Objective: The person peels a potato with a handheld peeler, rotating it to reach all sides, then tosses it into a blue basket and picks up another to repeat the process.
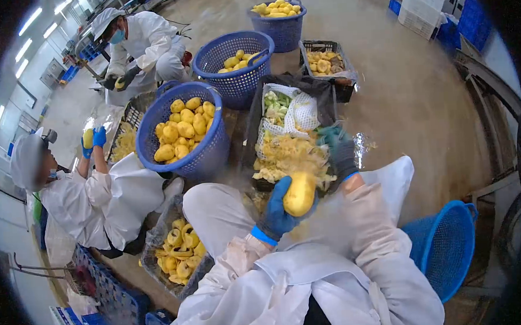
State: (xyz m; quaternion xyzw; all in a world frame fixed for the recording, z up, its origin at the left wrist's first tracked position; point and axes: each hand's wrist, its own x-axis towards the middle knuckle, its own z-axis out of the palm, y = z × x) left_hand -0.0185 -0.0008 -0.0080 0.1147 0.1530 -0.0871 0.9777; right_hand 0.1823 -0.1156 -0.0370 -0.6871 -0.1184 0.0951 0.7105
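My left hand [278, 213], in a dark blue glove, is wrapped round a large yellow peeled potato [300, 194] in front of my knees. Just beyond it, my gloved right hand [342, 153] is smeared by motion at the right side of a black crate [249, 154]. Whether its fingers grip a tool cannot be made out. Inside that crate lie pale yellow peelings [286, 152], a white net [301, 113] and some green scraps [276, 105].
Blue baskets [144, 131] [204, 63] [272, 37] of potatoes stand ahead. A lined crate [154, 263] of yellow pieces sits at my left, a blue basket [441, 247] at my right. Two co-workers [93, 199] [150, 39] on the left hold potatoes.
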